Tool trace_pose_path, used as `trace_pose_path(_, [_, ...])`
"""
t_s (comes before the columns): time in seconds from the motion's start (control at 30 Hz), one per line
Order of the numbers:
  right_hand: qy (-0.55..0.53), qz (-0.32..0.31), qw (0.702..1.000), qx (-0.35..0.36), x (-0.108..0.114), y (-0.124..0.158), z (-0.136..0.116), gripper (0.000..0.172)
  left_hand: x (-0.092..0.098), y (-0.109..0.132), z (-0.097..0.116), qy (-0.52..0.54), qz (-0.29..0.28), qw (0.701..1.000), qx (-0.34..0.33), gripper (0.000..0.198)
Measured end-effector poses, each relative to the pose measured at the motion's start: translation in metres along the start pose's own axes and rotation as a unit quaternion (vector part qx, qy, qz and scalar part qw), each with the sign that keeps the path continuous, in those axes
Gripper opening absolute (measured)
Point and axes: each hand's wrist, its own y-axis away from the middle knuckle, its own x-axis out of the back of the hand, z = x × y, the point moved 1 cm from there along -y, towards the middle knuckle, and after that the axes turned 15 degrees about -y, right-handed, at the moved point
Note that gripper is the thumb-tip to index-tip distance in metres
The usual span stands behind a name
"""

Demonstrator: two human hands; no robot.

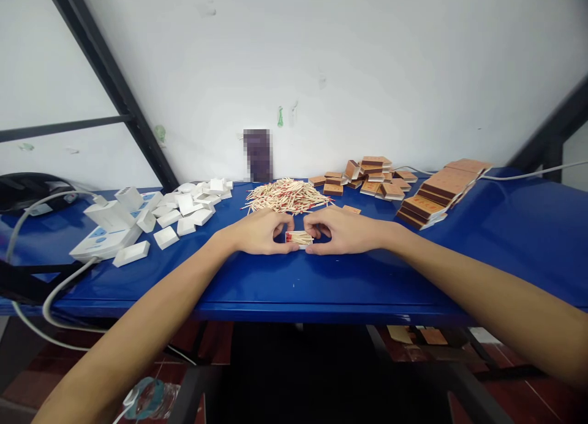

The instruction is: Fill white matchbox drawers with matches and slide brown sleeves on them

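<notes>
My left hand (261, 232) and my right hand (342, 230) meet at the middle of the blue table (275, 283). Both pinch a small white tray filled with matches (298, 238), red heads to the left. The tray rests on or just above the table top. Right behind the hands lies a loose pile of matches (285, 196). The fingers of both hands are curled round the tray's ends.
Several empty white inner trays (184, 212) lie at the left, beside a white device (105, 237) with a grey cable (59, 289). Brown matchbox sleeves (372, 177) and a flat stack of them (436, 197) sit at the right. A white wall stands behind.
</notes>
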Motion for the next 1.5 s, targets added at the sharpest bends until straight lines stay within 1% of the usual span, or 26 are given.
trace_pose_path(0.2, [-0.041, -0.002, 0.999, 0.002, -0.001, -0.001, 0.008, 0.015, 0.0, 0.0, 0.001, -0.008, 0.001, 1.0, -0.01, 0.032])
trace_pose_path(0.27, [-0.056, 0.006, 0.998, 0.004, -0.003, -0.002, 0.011, 0.013, 0.0, 0.0, 0.001, -0.004, 0.002, 1.0, -0.011, 0.031])
trace_pose_path(0.53, [-0.07, 0.021, 0.997, 0.008, -0.007, -0.003, 0.009, 0.013, -0.002, -0.001, 0.004, 0.016, 0.004, 1.0, -0.013, 0.031])
trace_pose_path(0.7, [-0.027, 0.045, 0.998, 0.031, -0.007, -0.003, 0.006, 0.026, -0.004, -0.002, 0.0, 0.005, 0.022, 1.0, -0.01, 0.032])
trace_pose_path(0.77, [-0.015, 0.048, 0.998, 0.033, -0.008, -0.003, 0.007, 0.026, -0.005, -0.002, -0.003, 0.011, 0.033, 0.999, -0.019, 0.033])
trace_pose_path(0.83, [-0.009, 0.051, 0.998, 0.03, -0.008, -0.003, 0.008, 0.023, -0.005, -0.003, -0.008, 0.012, 0.058, 0.998, -0.018, 0.033])
trace_pose_path(0.93, [-0.013, 0.045, 0.998, 0.032, -0.008, -0.004, 0.008, 0.023, -0.004, -0.003, -0.014, -0.017, 0.115, 0.993, 0.006, 0.037])
trace_pose_path(1.0, [-0.019, 0.042, 0.998, 0.036, -0.007, -0.004, 0.008, 0.022, -0.004, -0.003, -0.016, -0.037, 0.136, 0.99, 0.017, 0.039])
trace_pose_path(1.1, [-0.021, 0.041, 0.998, 0.035, -0.006, -0.004, 0.008, 0.022, -0.004, -0.003, -0.017, -0.046, 0.125, 0.991, 0.018, 0.038])
trace_pose_path(1.2, [-0.019, 0.043, 0.998, 0.031, -0.006, -0.003, 0.007, 0.022, -0.005, -0.003, -0.015, -0.042, 0.105, 0.994, -0.006, 0.036])
trace_pose_path(1.3, [-0.016, 0.043, 0.998, 0.031, -0.006, -0.004, 0.006, 0.021, -0.005, -0.004, -0.014, -0.036, 0.102, 0.994, -0.024, 0.035])
trace_pose_path(1.5, [-0.005, 0.048, 0.998, 0.029, -0.007, -0.004, 0.003, 0.021, -0.005, -0.003, -0.014, -0.03, 0.092, 0.995, -0.023, 0.033])
